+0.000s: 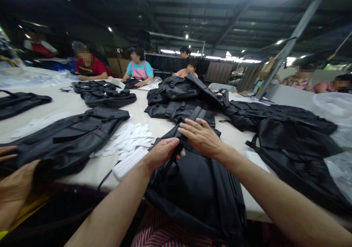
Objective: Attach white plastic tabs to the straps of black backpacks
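Observation:
A black backpack (200, 188) lies in front of me at the table's near edge, partly over my lap. My left hand (165, 149) is closed on a black strap (180, 137) of the backpack, thumb on top. Fingers extended, my right hand (202, 137) lies flat over the same strap and its padded part. The strap's far end points away from me, towards a pile of black backpacks (178, 93). What lies beneath my right palm is hidden.
White paper strips (134, 137) and a white bundle (129, 162) lie left of my backpack. A co-worker's hands (19, 184) touch another black backpack (74, 137) at the left. More black bags (297, 148) and clear plastic (335, 111) occupy the right. Several people sit across the table.

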